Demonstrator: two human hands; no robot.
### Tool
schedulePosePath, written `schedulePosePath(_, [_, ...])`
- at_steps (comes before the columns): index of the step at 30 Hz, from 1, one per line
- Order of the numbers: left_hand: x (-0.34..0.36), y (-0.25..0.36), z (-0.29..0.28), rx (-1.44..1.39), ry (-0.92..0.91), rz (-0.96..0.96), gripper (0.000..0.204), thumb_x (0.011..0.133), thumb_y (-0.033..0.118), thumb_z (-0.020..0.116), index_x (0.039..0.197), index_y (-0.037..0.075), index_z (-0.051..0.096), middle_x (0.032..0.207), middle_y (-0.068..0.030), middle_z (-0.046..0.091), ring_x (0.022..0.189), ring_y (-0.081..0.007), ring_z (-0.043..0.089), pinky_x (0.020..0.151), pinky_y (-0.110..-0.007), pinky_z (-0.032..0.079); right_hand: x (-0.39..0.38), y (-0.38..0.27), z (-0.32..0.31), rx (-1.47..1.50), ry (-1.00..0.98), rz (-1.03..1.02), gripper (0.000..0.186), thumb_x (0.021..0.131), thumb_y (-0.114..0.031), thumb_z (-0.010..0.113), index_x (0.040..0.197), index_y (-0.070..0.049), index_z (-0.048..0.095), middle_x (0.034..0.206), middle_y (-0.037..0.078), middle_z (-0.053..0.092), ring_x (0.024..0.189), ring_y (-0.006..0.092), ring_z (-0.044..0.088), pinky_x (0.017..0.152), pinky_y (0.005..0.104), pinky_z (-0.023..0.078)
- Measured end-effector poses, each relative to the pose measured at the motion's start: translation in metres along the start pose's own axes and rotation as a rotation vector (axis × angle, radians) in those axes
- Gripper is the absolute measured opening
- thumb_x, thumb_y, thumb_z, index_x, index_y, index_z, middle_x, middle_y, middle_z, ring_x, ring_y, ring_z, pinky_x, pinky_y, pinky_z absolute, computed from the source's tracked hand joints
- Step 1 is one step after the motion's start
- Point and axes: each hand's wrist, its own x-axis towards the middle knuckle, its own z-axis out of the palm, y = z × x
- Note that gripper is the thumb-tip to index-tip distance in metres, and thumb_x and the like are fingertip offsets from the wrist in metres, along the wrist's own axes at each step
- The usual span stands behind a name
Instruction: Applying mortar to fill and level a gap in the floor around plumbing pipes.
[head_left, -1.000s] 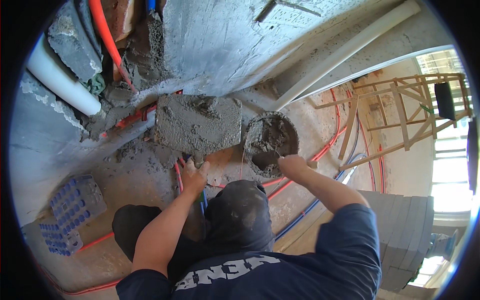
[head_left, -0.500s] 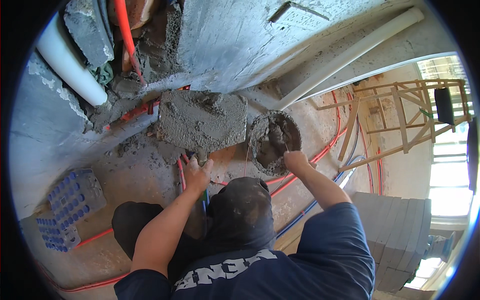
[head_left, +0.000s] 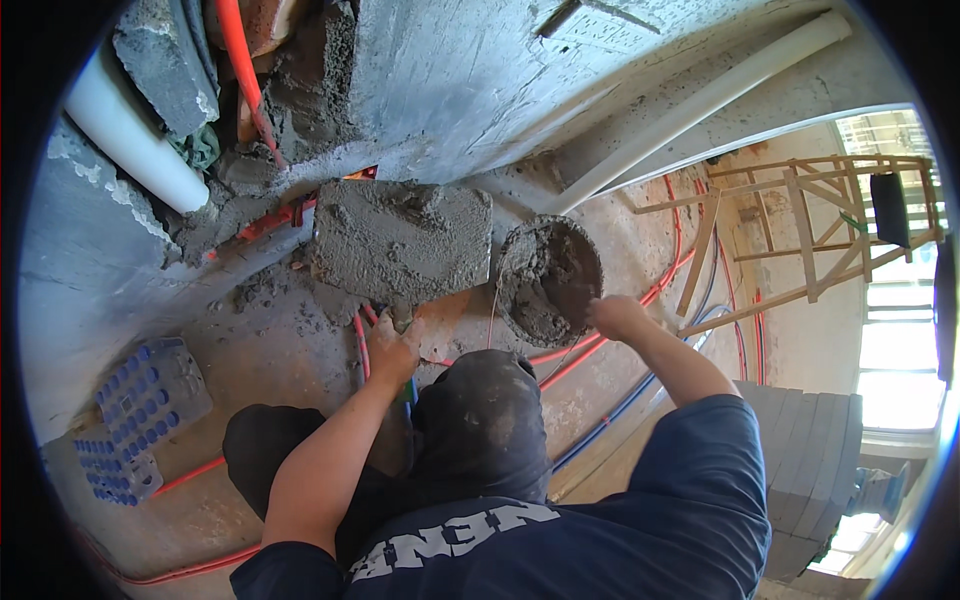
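Observation:
My left hand [head_left: 393, 345] is closed round the handle of a flat mortar board [head_left: 400, 245], which carries a thick layer of wet grey mortar [head_left: 365, 240]. The board is held level beside the wall's foot. Over the right rim of a round, mortar-crusted bucket [head_left: 510, 315], my right hand [head_left: 618, 318] is closed on a trowel [head_left: 577, 298]. Its blade is down inside the bucket, hard to tell from the dark wall. Lumpy wet mortar [head_left: 540, 310] lies in the bucket, heaped toward its left side.
A grey wall [head_left: 450, 90] with a broken opening, a white pipe [head_left: 130, 140] and red conduit [head_left: 240, 70] rises ahead. Red and blue conduits [head_left: 600, 435] cross the floor. Rightward are a wooden frame [head_left: 800, 235] and stacked grey blocks [head_left: 800, 470]; a blue-dotted plastic tray [head_left: 150, 400] lies left.
My right hand has moved right, to the bucket's right rim, and the trowel has shifted with it. The mortar in the bucket has a new shape. The board has barely moved.

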Motion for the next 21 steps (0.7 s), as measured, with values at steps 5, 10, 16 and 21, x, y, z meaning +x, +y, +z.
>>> schedulePosePath(5, [0.001, 0.005, 0.006, 0.016, 0.024, 0.073, 0.029, 0.084, 0.024, 0.063, 0.102, 0.002, 0.061, 0.083, -0.0130, 0.066, 0.072, -0.0283, 0.060, 0.068, -0.037, 0.047, 0.005, -0.019, 0.047, 0.012, -0.003, -0.283, 0.013, 0.090, -0.019, 0.056, 0.086, -0.010, 0.065, 0.077, 0.007, 0.065, 0.060, 0.0286, 0.061, 0.053, 0.0389, 0.050])
schedulePosePath(10, [0.006, 0.010, 0.004, -0.010, 0.030, 0.122, 0.021, 0.083, 0.021, 0.062, 0.095, 0.004, 0.061, 0.072, -0.0073, 0.063, 0.060, -0.0196, 0.055, 0.058, -0.032, 0.045, 0.040, -0.094, 0.045, 1.973, -0.141, 0.441, 0.029, 0.098, -0.034, 0.057, 0.079, -0.012, 0.058, 0.069, 0.003, 0.053, 0.049, 0.0107, 0.045, 0.041, 0.0248, 0.033])
schedulePosePath(16, [0.011, -0.005, 0.008, 0.077, 0.049, 0.186, 0.026, 0.082, 0.023, 0.062, 0.099, 0.003, 0.062, 0.076, -0.0095, 0.064, 0.065, -0.0221, 0.057, 0.062, -0.034, 0.046, 0.069, -0.140, 0.027, 2.414, 0.124, 0.599, 0.027, 0.098, -0.034, 0.057, 0.085, -0.010, 0.057, 0.067, 0.003, 0.052, 0.048, 0.0119, 0.046, 0.042, 0.0259, 0.035])
schedulePosePath(21, [0.015, -0.005, -0.001, 0.119, -0.097, 0.068, 0.030, 0.081, 0.023, 0.061, 0.102, 0.002, 0.062, 0.081, -0.0112, 0.065, 0.070, -0.0243, 0.058, 0.067, -0.036, 0.047, 0.048, -0.156, 0.020, 2.398, 0.312, 0.599, 0.026, 0.098, -0.033, 0.055, 0.088, -0.009, 0.057, 0.067, 0.004, 0.052, 0.049, 0.0123, 0.047, 0.043, 0.0261, 0.036])
